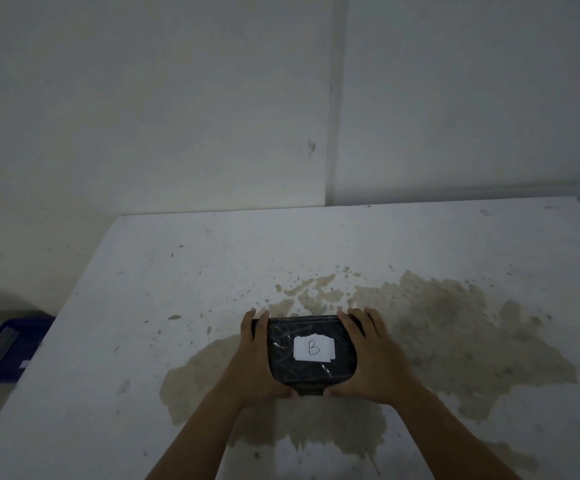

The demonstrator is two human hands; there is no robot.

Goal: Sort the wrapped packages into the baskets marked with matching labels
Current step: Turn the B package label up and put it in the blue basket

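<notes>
A black package wrapped in clear film (311, 370) is held over the middle of the white table (143, 306). A white paper label on its top face reads "B". My left hand (252, 362) grips its left side, fingers curled over the far edge and thumb at the near edge. My right hand (371, 358) clasps the right side the same way. No labelled basket can be read in this view.
A large brown stain covers the table under and to the right of the package. Part of a blue crate (3, 344) sits on the floor beyond the table's left edge. A pale wall rises behind the table.
</notes>
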